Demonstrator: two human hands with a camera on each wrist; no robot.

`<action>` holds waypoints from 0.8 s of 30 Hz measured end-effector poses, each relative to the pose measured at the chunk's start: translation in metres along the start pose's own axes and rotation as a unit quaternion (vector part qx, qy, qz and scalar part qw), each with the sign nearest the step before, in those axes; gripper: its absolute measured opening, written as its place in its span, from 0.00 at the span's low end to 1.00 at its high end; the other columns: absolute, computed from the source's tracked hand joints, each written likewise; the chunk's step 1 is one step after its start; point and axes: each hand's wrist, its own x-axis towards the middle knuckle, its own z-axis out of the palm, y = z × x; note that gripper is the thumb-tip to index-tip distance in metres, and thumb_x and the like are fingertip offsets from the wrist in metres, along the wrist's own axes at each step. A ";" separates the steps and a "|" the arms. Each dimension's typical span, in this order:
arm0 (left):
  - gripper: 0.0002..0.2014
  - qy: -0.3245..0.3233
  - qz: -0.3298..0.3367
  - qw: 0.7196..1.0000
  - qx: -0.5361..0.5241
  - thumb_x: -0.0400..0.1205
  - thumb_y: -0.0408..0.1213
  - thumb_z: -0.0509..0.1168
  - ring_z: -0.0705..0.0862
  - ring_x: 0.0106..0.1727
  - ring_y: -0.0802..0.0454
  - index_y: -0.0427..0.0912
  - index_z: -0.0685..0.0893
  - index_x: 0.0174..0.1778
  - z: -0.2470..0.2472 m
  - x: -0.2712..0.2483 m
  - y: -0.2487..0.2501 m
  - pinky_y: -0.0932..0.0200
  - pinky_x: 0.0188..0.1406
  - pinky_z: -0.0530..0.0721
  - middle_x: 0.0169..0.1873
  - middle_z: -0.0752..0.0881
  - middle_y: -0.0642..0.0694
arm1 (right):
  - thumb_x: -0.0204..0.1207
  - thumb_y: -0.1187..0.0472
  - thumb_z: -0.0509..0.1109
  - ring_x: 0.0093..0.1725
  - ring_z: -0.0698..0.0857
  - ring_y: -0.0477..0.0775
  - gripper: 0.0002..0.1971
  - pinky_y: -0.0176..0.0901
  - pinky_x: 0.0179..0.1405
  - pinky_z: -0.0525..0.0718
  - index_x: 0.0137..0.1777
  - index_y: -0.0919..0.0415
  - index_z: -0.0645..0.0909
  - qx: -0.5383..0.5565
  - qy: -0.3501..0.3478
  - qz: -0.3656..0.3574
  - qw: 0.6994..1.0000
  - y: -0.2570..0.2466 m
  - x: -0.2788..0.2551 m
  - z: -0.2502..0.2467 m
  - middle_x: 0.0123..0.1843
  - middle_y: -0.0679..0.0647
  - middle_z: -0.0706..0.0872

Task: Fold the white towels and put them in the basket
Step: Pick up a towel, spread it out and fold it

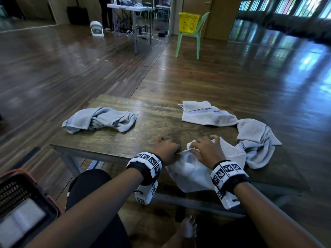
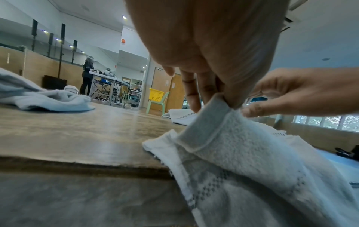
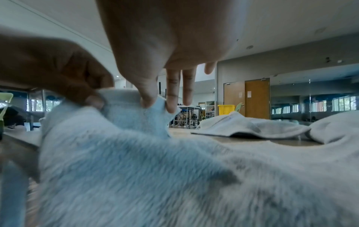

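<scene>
A person sits at a worn brown wooden table (image 1: 143, 111). The left hand (image 1: 165, 149) pinches the hemmed edge of a white terry towel with a grey checked band (image 1: 195, 174), thumb against curled fingers, as the left wrist view shows. The right hand (image 1: 207, 151) pinches the same edge just beside it between thumb and forefinger, its other fingers (image 3: 187, 86) held out straight. The towel lies at the near edge of the table, and part of it hangs over that edge toward the person's lap.

Three more white towels lie crumpled on the table: one at the far left (image 1: 99, 119), one at the far right with its checked band showing (image 1: 206, 113), and one at the right edge (image 1: 258, 140), touching the held towel.

At the person's lower left stands a dark plastic basket with an orange rim (image 1: 44, 196), with a folded white towel (image 1: 21, 224) inside it. Across the wooden floor, a yellow plastic basket (image 1: 189, 22) sits on a pale green plastic chair (image 1: 200, 38).
</scene>
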 end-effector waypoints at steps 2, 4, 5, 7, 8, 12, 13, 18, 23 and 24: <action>0.08 -0.037 -0.024 0.999 -0.017 0.80 0.38 0.58 0.80 0.52 0.45 0.46 0.82 0.48 -0.002 -0.001 -0.008 0.45 0.57 0.59 0.48 0.87 0.46 | 0.67 0.54 0.73 0.43 0.86 0.54 0.03 0.52 0.54 0.60 0.37 0.44 0.82 -0.016 0.021 0.005 1.000 0.011 0.004 -0.012 0.38 0.44 0.85; 0.04 -0.071 -0.050 0.996 -0.027 0.80 0.37 0.59 0.79 0.48 0.43 0.44 0.79 0.43 -0.006 -0.003 -0.018 0.46 0.55 0.60 0.44 0.85 0.44 | 0.70 0.55 0.73 0.48 0.84 0.54 0.02 0.53 0.56 0.61 0.41 0.46 0.83 -0.008 0.035 0.024 0.999 0.023 0.007 -0.029 0.42 0.44 0.86; 0.03 -0.074 -0.058 0.995 -0.021 0.79 0.37 0.59 0.78 0.48 0.43 0.45 0.78 0.42 -0.009 -0.004 -0.023 0.45 0.56 0.61 0.42 0.83 0.43 | 0.71 0.54 0.72 0.50 0.84 0.54 0.02 0.54 0.56 0.62 0.43 0.47 0.83 -0.006 0.040 0.034 0.999 0.029 0.007 -0.038 0.44 0.45 0.86; 0.02 -0.066 -0.060 0.996 0.012 0.78 0.36 0.59 0.79 0.50 0.43 0.47 0.76 0.41 -0.018 -0.006 -0.033 0.46 0.54 0.61 0.40 0.80 0.45 | 0.72 0.55 0.70 0.52 0.84 0.53 0.02 0.52 0.55 0.60 0.43 0.48 0.83 -0.011 0.064 0.048 0.997 0.040 0.007 -0.056 0.44 0.46 0.87; 0.03 -0.061 -0.057 0.996 0.030 0.78 0.35 0.59 0.78 0.51 0.43 0.47 0.75 0.40 -0.024 -0.008 -0.038 0.47 0.51 0.60 0.39 0.80 0.46 | 0.72 0.55 0.69 0.51 0.84 0.54 0.02 0.51 0.54 0.59 0.42 0.49 0.83 -0.012 0.079 0.058 0.995 0.046 0.008 -0.065 0.43 0.47 0.87; 0.06 -0.038 -0.061 0.997 0.037 0.81 0.40 0.58 0.81 0.51 0.44 0.48 0.79 0.41 -0.054 -0.015 -0.054 0.48 0.49 0.58 0.41 0.84 0.49 | 0.69 0.53 0.63 0.49 0.84 0.55 0.06 0.50 0.54 0.58 0.39 0.50 0.81 0.013 0.142 0.113 0.983 0.073 0.008 -0.100 0.40 0.47 0.86; 0.07 -0.022 -0.069 0.997 0.017 0.82 0.41 0.58 0.81 0.50 0.48 0.49 0.81 0.42 -0.064 -0.016 -0.057 0.48 0.49 0.58 0.40 0.87 0.52 | 0.69 0.53 0.63 0.49 0.83 0.56 0.06 0.50 0.53 0.58 0.38 0.50 0.81 0.018 0.151 0.122 0.981 0.080 0.007 -0.109 0.40 0.48 0.86; 0.06 0.106 -0.092 0.982 -0.129 0.81 0.43 0.63 0.82 0.45 0.58 0.52 0.86 0.42 -0.122 -0.017 -0.075 0.53 0.56 0.73 0.39 0.90 0.56 | 0.72 0.57 0.66 0.51 0.83 0.56 0.06 0.48 0.55 0.58 0.35 0.44 0.77 0.014 0.167 0.143 0.975 0.097 -0.001 -0.161 0.41 0.48 0.87; 0.11 0.151 -0.005 0.963 -0.222 0.77 0.48 0.69 0.85 0.50 0.51 0.47 0.86 0.51 -0.165 -0.014 -0.038 0.54 0.56 0.81 0.48 0.89 0.49 | 0.72 0.56 0.70 0.53 0.82 0.57 0.03 0.50 0.56 0.59 0.37 0.49 0.83 -0.034 0.173 0.120 0.977 0.094 -0.006 -0.210 0.44 0.50 0.87; 0.16 0.147 0.015 0.964 -0.221 0.75 0.52 0.69 0.85 0.52 0.52 0.47 0.85 0.54 -0.168 -0.012 -0.021 0.54 0.58 0.80 0.51 0.88 0.50 | 0.72 0.56 0.71 0.55 0.82 0.57 0.03 0.51 0.58 0.59 0.39 0.51 0.85 -0.052 0.169 0.108 0.978 0.090 -0.005 -0.220 0.46 0.50 0.86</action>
